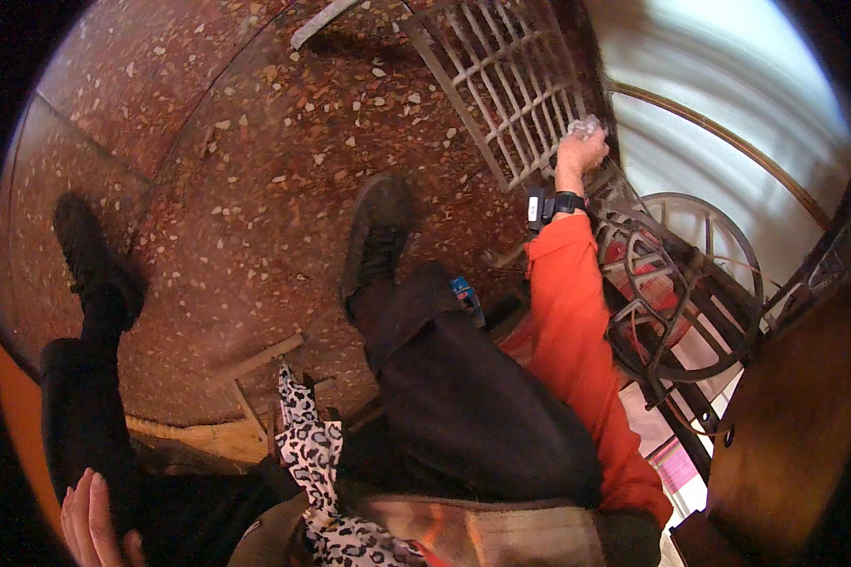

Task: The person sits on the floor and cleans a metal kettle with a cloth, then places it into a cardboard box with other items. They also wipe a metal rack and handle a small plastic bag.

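My right hand [581, 152], at the end of an orange sleeve with a black wrist strap, is closed on a crumpled whitish cloth or wad [586, 127]. It is at the lower right corner of a dusty metal treadle grate [512, 92], beside the treadle frame. Below that hand stand the spoked metal wheels [709, 212] of a treadle sewing machine base. My left hand [98, 521] is at the lower left edge over my dark trousers, its fingers extended and holding nothing visible.
A speckled red terrazzo floor [276, 198] lies under my dark shoes. A small blue item [462, 289] is on the floor by my knee. A wooden panel [787, 411] stands at the right, below a pale curtain-like surface [716, 92]. A leopard-print cloth [308, 453] hangs at my front.
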`<action>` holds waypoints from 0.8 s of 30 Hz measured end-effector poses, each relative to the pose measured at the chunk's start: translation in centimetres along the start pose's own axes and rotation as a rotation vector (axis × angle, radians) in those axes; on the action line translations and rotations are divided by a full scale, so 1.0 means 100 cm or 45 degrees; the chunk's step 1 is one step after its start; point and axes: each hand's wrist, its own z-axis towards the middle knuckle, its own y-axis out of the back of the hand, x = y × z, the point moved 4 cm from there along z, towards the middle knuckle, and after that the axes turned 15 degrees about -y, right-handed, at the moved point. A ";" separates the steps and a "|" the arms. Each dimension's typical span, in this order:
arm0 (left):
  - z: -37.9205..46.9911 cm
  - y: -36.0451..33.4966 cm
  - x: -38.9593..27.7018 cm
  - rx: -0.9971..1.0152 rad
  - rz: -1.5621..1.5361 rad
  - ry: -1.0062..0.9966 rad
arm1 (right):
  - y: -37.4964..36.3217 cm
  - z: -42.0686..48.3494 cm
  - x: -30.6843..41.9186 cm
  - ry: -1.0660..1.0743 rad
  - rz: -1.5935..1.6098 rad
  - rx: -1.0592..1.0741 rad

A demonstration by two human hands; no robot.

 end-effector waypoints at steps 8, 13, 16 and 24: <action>0.007 0.008 0.000 0.017 0.011 0.044 | 0.013 -0.075 0.007 -0.482 0.767 0.214; -0.002 0.007 0.001 0.018 -0.032 0.023 | 0.008 0.045 -0.071 -0.799 0.509 0.162; -0.005 0.007 0.003 0.038 -0.002 0.093 | 0.011 0.077 -0.080 -0.363 -0.439 0.303; 0.000 0.008 0.004 0.053 -0.066 0.079 | -0.012 0.015 -0.026 -0.066 0.272 -0.154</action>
